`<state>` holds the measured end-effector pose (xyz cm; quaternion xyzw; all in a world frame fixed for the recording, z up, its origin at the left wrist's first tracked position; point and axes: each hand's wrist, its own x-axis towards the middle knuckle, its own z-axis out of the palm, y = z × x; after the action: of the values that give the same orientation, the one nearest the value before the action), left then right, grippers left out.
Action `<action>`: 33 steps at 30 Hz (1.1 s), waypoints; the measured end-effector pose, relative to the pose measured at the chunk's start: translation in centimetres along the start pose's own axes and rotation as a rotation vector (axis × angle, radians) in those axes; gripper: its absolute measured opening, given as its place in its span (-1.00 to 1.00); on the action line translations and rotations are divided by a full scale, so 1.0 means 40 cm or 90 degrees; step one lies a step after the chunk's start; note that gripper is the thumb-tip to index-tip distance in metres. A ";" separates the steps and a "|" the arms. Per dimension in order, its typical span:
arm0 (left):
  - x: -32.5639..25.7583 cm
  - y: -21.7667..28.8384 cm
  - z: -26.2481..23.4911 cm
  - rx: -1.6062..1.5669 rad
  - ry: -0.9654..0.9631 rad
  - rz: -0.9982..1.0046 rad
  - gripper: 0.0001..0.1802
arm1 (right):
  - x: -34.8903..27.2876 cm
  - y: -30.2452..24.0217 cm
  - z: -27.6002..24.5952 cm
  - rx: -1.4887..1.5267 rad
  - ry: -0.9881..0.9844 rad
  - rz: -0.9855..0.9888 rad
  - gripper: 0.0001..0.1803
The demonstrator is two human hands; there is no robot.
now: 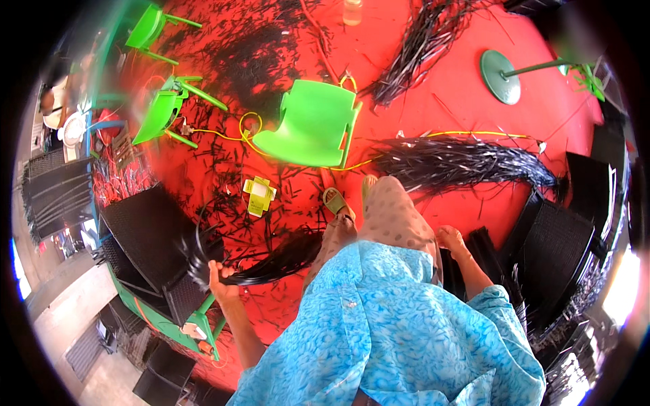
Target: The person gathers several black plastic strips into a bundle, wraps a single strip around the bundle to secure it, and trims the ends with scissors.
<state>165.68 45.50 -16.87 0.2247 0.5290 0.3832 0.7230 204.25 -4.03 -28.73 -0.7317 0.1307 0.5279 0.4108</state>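
The person stands on a red floor [474,88] and looks down at a blue flowery shirt [399,325]. The left hand [222,281] has its fingers closed around a bunch of long black strips [277,260]. The bunch sticks out to the right of the hand, low over the floor, and some strips curl up past the fist by a black woven panel [145,233]. The right hand [451,238] hangs beside the leg, just by some dark strips [482,245] leaning there. Its fingers look loose, but it is hard to tell if they touch the strips. A green plastic chair [313,125] stands in front of the feet, and a yellow cord [467,134] runs under it. A big pile of black strips [460,164] lies on the floor to the right of the chair. Little black bits are all over the floor. A small yellow box [258,195] lies near the chair. Two more green chairs [166,111] lie tipped over farther left.
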 end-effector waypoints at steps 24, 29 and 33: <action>0.332 -0.389 0.563 0.119 0.112 -0.052 -0.87 | 1.642 -0.695 0.416 -0.489 0.111 -0.239 -0.25; 0.361 -0.403 0.567 0.158 0.190 -0.055 -0.78 | 1.771 -0.736 0.586 -0.511 0.288 -0.058 0.33; 0.382 -0.427 0.573 0.123 0.131 -0.044 -0.85 | 1.856 -0.746 0.625 -0.564 0.381 -0.031 0.32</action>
<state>194.80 49.09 -30.63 0.2349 0.6420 0.3265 0.6527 236.59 51.22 -82.88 -0.9563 -0.0102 0.2914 0.0198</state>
